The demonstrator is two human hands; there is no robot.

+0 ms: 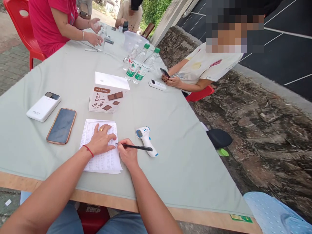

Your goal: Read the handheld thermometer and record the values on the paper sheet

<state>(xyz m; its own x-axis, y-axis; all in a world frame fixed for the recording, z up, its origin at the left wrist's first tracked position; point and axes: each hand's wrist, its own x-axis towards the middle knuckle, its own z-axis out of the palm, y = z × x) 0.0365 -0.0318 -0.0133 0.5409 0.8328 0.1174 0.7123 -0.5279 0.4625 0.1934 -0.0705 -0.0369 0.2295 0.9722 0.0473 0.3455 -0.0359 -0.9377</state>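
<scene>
My left hand (101,139) lies with spread fingers on a small stack of paper (104,162) filled with rows of handwriting. A ring and a red string bracelet show on that hand and wrist. At the right edge of the sheets, my right hand (128,152) grips a black pen (140,148), its tip against the paper. Right of this hand rests a white and blue infrared thermometer (147,141). Beyond the paper stands a white and brown "Super Meal" box (109,94). A smartphone (61,125) in an orange-brown case lies to the left, beside a white power bank (44,106).
Several water bottles (138,66) stand farther back near a clear plastic tub (133,40). Another white power bank (157,85) lies by a person holding a phone (165,72) on the right. Others sit along the grey-green covered table (182,162). A red chair (19,29) is at left.
</scene>
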